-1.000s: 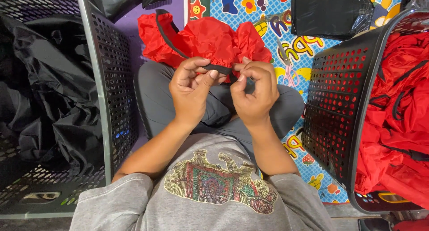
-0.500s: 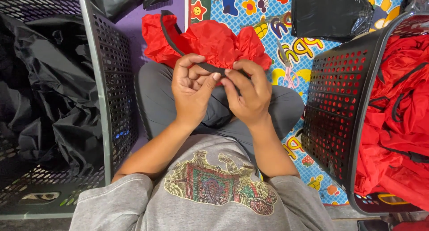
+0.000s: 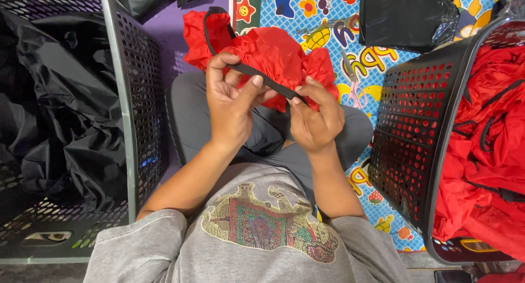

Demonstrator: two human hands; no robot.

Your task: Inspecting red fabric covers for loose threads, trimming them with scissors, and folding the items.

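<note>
A person sits cross-legged on a colourful patterned play mat (image 3: 377, 53), seen from above, wearing a grey shirt with a beaded elephant design (image 3: 268, 228). The left hand (image 3: 232, 105) is closed around a narrow black fabric strap (image 3: 268, 80), thumb pressing on top of it and fingers curled beneath. The right hand (image 3: 314, 119) pinches the same strap at its lower end, between thumb and fingertips. The strap runs taut and slanted between the two hands, held above the lap, and it loops back up over a crumpled red thin-fabric piece (image 3: 273, 50) that lies on the person's knees just beyond the hands. To the left stands a black perforated plastic basket with a grey rim (image 3: 136, 124), filled with crumpled black fabric (image 3: 54, 108). To the right, a second black perforated plastic basket (image 3: 415, 141) holds a heap of red fabric with black straps (image 3: 486, 152). A flat black plastic bag (image 3: 407, 15) lies on the mat beyond the knees.
</note>
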